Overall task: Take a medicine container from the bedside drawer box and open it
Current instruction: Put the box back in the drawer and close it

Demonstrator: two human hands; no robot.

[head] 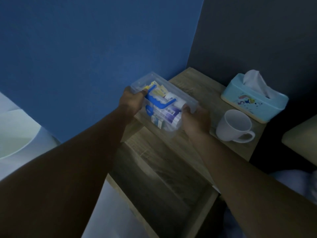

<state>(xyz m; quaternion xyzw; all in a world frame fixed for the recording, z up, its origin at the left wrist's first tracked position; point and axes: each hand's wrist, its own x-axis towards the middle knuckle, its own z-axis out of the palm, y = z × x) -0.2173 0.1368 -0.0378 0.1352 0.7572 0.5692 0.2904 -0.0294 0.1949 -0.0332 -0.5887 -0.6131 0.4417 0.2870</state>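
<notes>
A clear plastic medicine container (181,93) with a blue handle on its lid is held tilted over the left part of the wooden bedside table (202,86). Packets and small boxes show through its walls. My left hand (132,100) grips its far left end, thumb on the lid. My right hand (197,119) holds its near right end. Below them the bedside drawer (164,182) stands pulled out, and its inside looks dark and bare.
A white mug (235,126) stands on the table just right of my right hand. A light blue tissue box (253,100) sits behind it. A blue wall is at the left, a dark wall at the right, and bedding (291,182) at the lower right.
</notes>
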